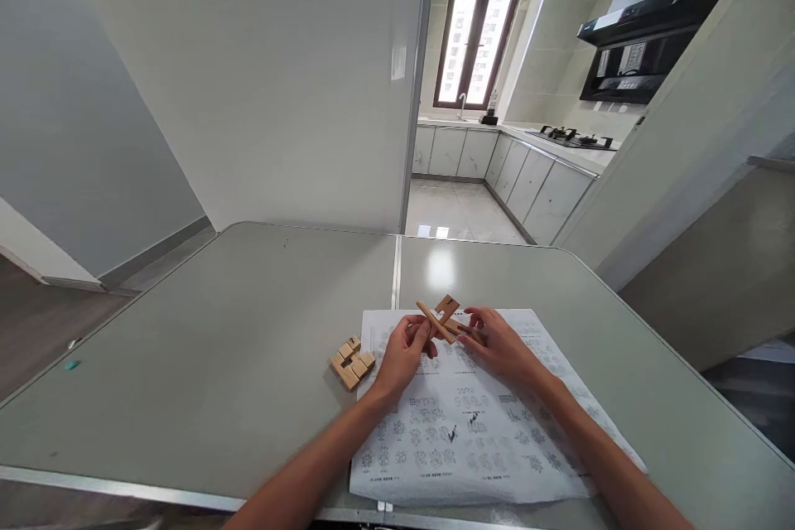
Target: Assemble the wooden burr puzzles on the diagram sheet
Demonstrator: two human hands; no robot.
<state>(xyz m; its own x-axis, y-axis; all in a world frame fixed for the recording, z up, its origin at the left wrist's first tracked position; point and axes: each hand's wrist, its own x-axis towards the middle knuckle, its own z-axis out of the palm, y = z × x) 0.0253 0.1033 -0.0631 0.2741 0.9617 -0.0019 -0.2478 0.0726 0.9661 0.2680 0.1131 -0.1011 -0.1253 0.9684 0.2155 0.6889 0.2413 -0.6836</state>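
Note:
Flat wooden puzzle pieces (448, 306), crossed over one another, are held above the printed sheet. My left hand (407, 352) pinches them from the left, thumb and fingers closed. One piece bears a dark mark near its upper end. From the right, my right hand (497, 344) grips a slotted wooden piece (467, 331) that meets the crossed ones; whether they interlock I cannot tell. Left of my left hand, a small group of notched wooden blocks (352, 363) lies at the paper's edge. Beneath both hands spreads the white instruction sheet (447, 464) with rows of small diagrams.
The grey-green table (217, 364) has a metal seam down its middle and a metal front edge. A small teal bit (72, 364) lies near its left edge. A white wall (298, 83) stands behind, and a kitchen with a stove (571, 137) opens beyond.

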